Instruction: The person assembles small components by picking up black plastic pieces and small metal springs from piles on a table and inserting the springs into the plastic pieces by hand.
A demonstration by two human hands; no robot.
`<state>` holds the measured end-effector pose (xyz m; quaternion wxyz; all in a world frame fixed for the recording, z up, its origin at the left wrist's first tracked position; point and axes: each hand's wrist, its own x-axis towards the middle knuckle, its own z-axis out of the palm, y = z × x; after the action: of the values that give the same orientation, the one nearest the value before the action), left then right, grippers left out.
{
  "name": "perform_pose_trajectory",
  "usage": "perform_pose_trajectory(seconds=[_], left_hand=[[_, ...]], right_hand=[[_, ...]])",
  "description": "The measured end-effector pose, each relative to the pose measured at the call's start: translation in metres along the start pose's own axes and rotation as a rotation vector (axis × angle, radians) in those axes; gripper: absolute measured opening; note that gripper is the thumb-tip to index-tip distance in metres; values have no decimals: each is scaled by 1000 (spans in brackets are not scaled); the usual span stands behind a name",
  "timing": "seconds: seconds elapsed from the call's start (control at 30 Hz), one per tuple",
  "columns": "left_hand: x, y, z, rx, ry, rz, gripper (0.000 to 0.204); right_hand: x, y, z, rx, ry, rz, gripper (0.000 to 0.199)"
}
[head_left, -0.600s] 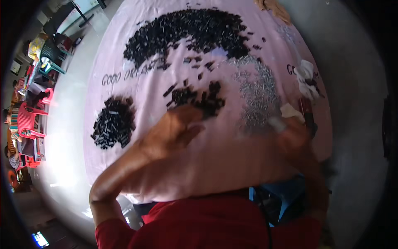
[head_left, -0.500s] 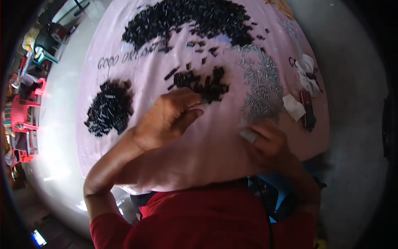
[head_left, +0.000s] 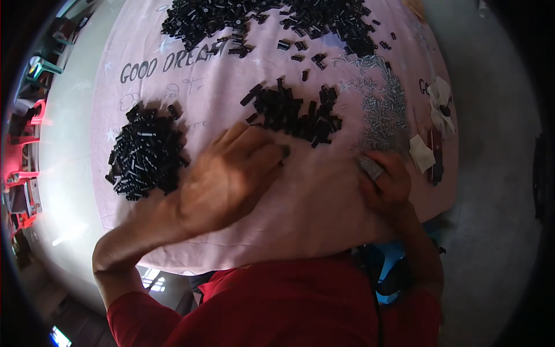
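Note:
My left hand (head_left: 228, 176) is over the near middle of the pink cloth, its fingers closed in a pinch on a small black piece (head_left: 285, 151), mostly hidden. Just beyond it lies a small cluster of short black tube-like pieces (head_left: 280, 109). To its left is a taller heap of similar black pieces (head_left: 144, 153). My right hand (head_left: 390, 182) is closed around a small grey metal-looking block (head_left: 370, 168) held between thumb and fingers. Its fingertips are at the near edge of a spread of thin silvery screw-like pieces (head_left: 384, 107).
A large bank of black pieces (head_left: 202, 23) covers the cloth's far side. On the right lie a white crumpled cloth (head_left: 441, 107), a pale scrap (head_left: 421, 153) and a dark red and black object (head_left: 436, 156). Red chairs (head_left: 20, 159) stand beyond the table's left edge.
My right hand has moved up to the edge of the silvery pieces, and its grey block shows more plainly. My left hand stays near the middle cluster, now pinching a dark piece. The view has shifted slightly.

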<state>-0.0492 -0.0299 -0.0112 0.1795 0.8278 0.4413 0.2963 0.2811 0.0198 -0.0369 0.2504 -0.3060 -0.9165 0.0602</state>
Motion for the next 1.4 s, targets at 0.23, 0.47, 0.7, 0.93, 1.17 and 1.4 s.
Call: perform_pose_trajectory(seconds=[0.23,0.47,0.7,0.93,1.17,1.4], left_hand=[[-8,-9,18,206,-21,87,17],[-8,-2,11,269,63,-74,21],[-53,7,15,392,147,-185,47],[-71,-3,-2,487,123,-248,54],[-43,2,-9,329,199,-222,39],[17,-48,16,324,195,-251,16]], right_hand=[[-1,-1,0,-41,15,-41,14],[1,0,0,21,112,-30,11],[-5,-3,-6,12,174,20,14],[1,-7,-15,-6,125,27,15],[41,-36,-13,77,-58,-140,16],[85,-49,44,102,-87,-275,11]])
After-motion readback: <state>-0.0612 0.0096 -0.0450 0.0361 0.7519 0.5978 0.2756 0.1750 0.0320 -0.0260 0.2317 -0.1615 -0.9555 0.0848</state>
